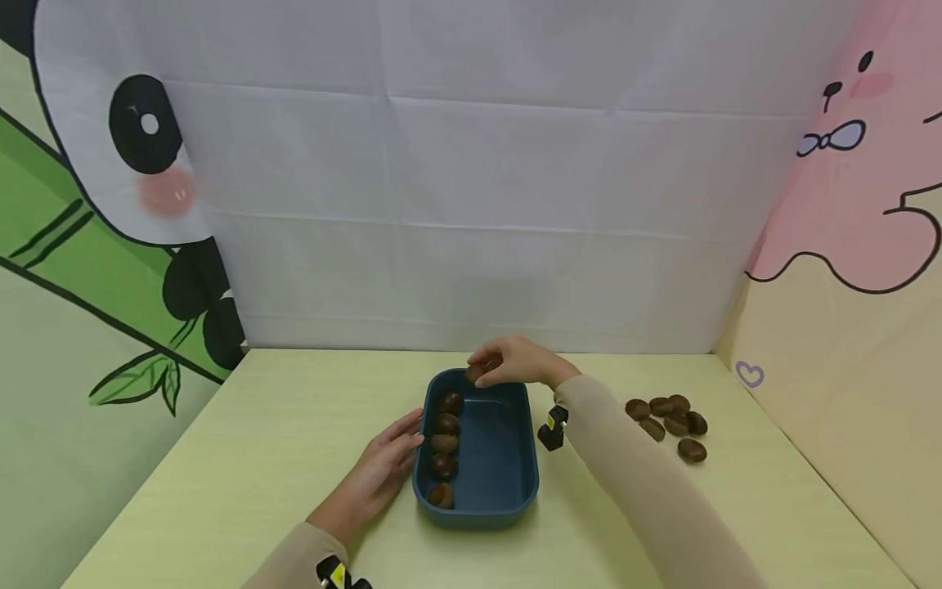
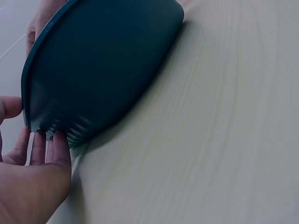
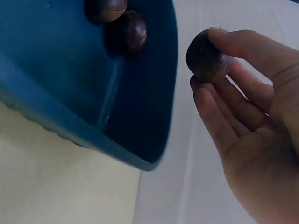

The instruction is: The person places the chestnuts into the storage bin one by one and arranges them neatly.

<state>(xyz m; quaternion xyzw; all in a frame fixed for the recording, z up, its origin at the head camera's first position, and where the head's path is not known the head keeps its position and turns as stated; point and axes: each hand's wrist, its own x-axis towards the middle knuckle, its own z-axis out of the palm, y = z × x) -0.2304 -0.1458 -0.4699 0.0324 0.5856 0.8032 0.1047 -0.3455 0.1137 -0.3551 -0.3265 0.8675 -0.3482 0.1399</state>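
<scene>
A dark blue rectangular box (image 1: 500, 458) stands on the table, with several brown chestnuts (image 1: 445, 444) in a row along its left side. Above the box's far end, my right hand (image 1: 524, 361) pinches another chestnut (image 3: 205, 58) between thumb and fingertips. In the right wrist view that chestnut is beside the box's rim, apart from it. My left hand (image 1: 379, 470) rests against the box's left wall. Its fingers (image 2: 60, 147) are fairly straight and touch the ridged outer side in the left wrist view.
Several loose chestnuts (image 1: 675, 425) lie on the table to the right of the box, beyond my right sleeve (image 1: 648, 483). A white cloth backdrop (image 1: 471, 204) rises at the table's far edge. Printed cartoon panels stand at left and right.
</scene>
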